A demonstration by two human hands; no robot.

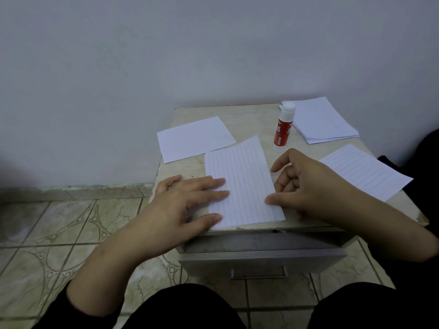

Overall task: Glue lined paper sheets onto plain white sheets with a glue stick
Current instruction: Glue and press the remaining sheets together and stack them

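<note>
Far left: tiled floor point(47, 233) w/ ring pattern, meeting grey wall point(166, 55) at a low skirting. Small cabinet point(249, 115) stands against the wall, marbled top, its drawer point(261, 260) pulled out a bit toward the person, metal handle on front.

On the top, left rear: plain white sheet point(190, 138), lying flat, its left corner hanging over the cabinet's left edge. Its right corner sits just under/against the far-left edge of the lined sheet point(242, 181), which lies centre-front, lines running away from the person, near edge right at the cabinet's front lip.

Left hand point(180, 205): flat, fingers straight & spread, fingertips pressing on the lined sheet's left margin; thumb at the near-left corner. Grips nothing.

Right hand point(306, 186): at the sheet's right edge; thumb tip touches the paper edge, other fingers loosely curled above the top, nothing in them as far as visible.

Glue stick point(282, 127) upright behind the right hand, red body, white cap on, apart from hand and papers. Behind-right of it: stack of lined sheets point(325, 122) at the rear right corner, near wall. Further right, front: another single lined sheet point(365, 172), partly under the right forearm, its right corner past the cabinet's edge.

Open room: bare strip of top betw. plain sheet & glue stick; little free space at front edge. Dark-clothed knees point(190, 309) below the drawer.
</note>
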